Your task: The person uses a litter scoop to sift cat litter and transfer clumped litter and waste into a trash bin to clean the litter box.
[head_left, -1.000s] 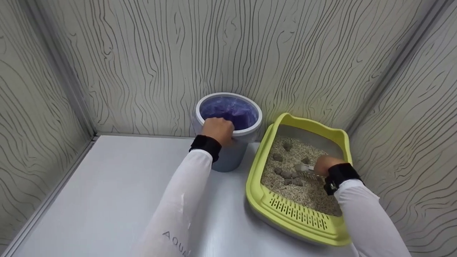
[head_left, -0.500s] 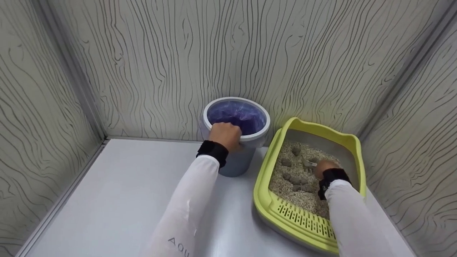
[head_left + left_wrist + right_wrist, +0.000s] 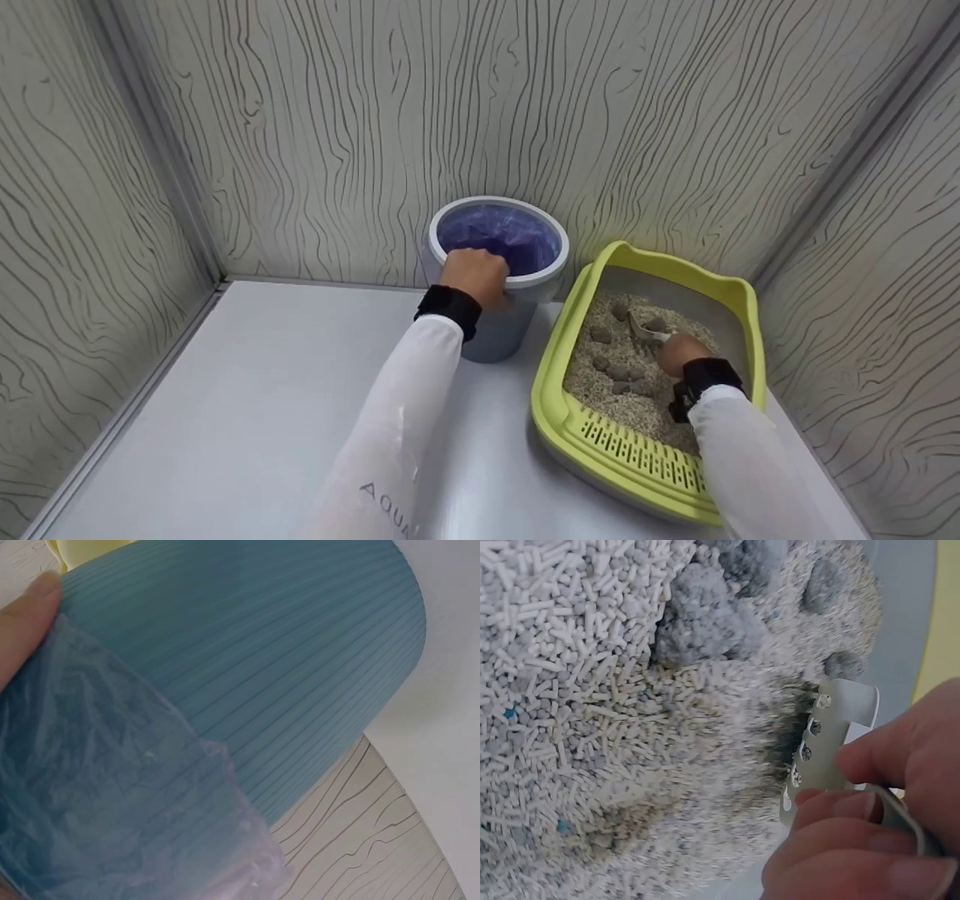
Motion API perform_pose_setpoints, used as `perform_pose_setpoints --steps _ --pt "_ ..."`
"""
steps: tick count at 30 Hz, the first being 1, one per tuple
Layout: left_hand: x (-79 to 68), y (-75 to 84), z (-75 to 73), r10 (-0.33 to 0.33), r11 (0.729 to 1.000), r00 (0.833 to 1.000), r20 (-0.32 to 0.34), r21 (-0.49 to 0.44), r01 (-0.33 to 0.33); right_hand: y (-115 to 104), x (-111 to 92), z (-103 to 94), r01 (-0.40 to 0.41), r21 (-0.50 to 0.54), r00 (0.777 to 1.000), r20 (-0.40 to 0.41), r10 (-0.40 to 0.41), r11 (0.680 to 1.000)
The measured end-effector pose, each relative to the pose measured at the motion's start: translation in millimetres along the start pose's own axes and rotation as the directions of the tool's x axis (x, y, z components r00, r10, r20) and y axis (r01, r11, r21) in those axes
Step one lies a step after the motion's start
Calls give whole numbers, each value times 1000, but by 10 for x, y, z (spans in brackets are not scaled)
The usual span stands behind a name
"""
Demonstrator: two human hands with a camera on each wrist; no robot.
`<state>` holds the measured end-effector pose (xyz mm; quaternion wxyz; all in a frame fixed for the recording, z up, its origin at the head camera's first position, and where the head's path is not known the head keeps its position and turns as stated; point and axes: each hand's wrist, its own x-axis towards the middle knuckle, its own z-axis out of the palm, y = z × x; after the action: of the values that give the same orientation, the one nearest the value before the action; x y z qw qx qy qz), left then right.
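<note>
My left hand grips the near rim of a blue-grey trash bin lined with a clear, purplish plastic bag. In the left wrist view, the thumb lies against the ribbed bin wall, beside the folded-over bag edge. My right hand holds a pale litter scoop by its handle, its head down in the litter toward the far side of the litter box. Slots show along the scoop's edge in the right wrist view. Several grey clumps lie around it.
The yellow-green box rim rises at the back, and a perforated step forms its front. The bin stands close to its left side. A white tabletop stretches left. Wood-patterned panels enclose the back and sides.
The head view has shifted slightly. My right hand has moved the scoop toward the back of the litter box, near the far clumps. My left hand stays on the bin rim.
</note>
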<state>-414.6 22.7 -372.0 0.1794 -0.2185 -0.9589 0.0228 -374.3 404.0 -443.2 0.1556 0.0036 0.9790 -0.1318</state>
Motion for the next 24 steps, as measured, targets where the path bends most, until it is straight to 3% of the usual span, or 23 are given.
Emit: perform_pose_setpoints --steps 6,11,14,17,19,24 --pt "4 -46 12 -17 1000 1000 16 -3 17 -163 -165 -107 79 27 995 -68 -77 996" --pt "4 -6 29 -2 1000 1000 8 -21 2 -222 -408 -180 50 76 988 -148 -38 996" --pt "-1 2 9 6 1000 1000 11 -31 -6 -227 -554 -199 83 48 973 -221 -71 995" --pt "-4 -6 -13 -1 1000 1000 7 -29 1 -240 -652 -201 116 27 943 -316 -102 993" --pt "-5 -10 -24 -4 1000 1000 1 -27 4 -256 -699 -197 112 47 929 -359 -88 993" --pt "-1 7 -34 12 999 1000 6 -32 -12 -264 -781 -178 62 92 946 -322 -29 994"
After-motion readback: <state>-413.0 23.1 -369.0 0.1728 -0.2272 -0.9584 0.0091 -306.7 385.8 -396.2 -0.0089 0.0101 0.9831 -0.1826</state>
